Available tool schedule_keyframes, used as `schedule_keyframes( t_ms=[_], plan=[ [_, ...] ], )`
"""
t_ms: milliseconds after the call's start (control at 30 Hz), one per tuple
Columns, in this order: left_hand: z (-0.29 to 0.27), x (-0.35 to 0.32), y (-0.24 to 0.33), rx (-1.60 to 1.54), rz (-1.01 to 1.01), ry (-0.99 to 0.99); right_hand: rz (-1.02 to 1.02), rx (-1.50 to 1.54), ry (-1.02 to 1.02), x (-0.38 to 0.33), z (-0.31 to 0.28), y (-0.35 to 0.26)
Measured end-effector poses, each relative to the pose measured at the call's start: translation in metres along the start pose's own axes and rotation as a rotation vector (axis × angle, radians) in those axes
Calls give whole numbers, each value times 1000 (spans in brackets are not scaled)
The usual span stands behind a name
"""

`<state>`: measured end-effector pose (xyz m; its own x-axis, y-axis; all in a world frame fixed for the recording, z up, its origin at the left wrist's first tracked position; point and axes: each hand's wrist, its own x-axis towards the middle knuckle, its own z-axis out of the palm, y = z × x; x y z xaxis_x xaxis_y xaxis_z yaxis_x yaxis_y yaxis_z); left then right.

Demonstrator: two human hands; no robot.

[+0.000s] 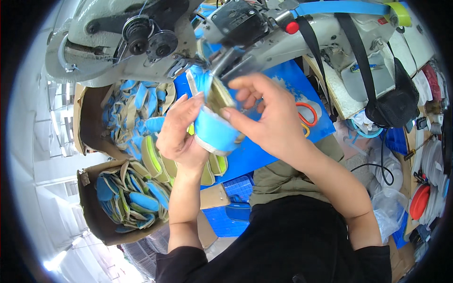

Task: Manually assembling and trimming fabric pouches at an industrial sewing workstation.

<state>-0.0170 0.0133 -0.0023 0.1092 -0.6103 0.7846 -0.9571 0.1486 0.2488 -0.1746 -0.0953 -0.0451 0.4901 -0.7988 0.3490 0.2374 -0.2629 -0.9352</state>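
Note:
My left hand (181, 129) is closed around a blue slipper-like fabric piece (214, 132) with a pale edge and a beige inside, held tilted under the sewing machine's head (222, 28). My right hand (271, 115) is at the piece's right side, thumb against its edge, the other fingers bent and apart from the thumb. The upper end of the piece is close to the machine's needle area, where parts are blurred. Scissors (307, 115) with red and yellow handles lie on the blue table (264, 155), right of my right hand.
Cardboard boxes at the left hold blue and beige fabric pieces (141, 106) and blue-green ones (134, 198). Several beige pieces with yellow-green insides (153, 158) lie beside my left wrist. A black strap (361, 61) hangs at the right, beside a grey tray (370, 78).

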Motion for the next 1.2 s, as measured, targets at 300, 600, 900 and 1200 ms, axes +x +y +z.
schedule_keyframes(
  t_ms=[300,600,900,1200],
  plan=[
    [-2,9,10,153,229,-189,246,328,-84,-4,21,18],
    [-6,9,13,136,226,-205,235,257,-54,-8,20,10],
    [-1,19,-5,146,226,-206,241,231,-56,13,29,15],
    [3,27,-13,189,233,-198,207,251,63,18,40,17]
  ],
)
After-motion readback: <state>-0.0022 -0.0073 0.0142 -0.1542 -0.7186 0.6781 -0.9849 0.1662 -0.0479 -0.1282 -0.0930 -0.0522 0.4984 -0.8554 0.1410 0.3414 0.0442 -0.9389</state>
